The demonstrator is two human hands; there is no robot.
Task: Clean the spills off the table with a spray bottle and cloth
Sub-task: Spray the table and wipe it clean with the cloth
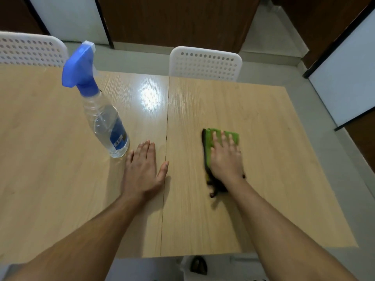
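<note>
A clear spray bottle (103,116) with a blue trigger head and blue label stands upright on the left half of the light wooden table (253,199). My left hand (144,171) rests flat on the table just right of the bottle's base, fingers straight, not touching the bottle. A green cloth (222,136) with a dark edge lies on the right half of the table. My right hand (226,159) presses flat on it with spread fingers and looks motion-blurred. No spill is visible on the wood.
Two white perforated chairs stand at the far edge, one (205,63) behind the right half and one (30,49) at the far left. A seam (166,138) runs down the table's middle. Grey floor lies to the right, with white panels beyond.
</note>
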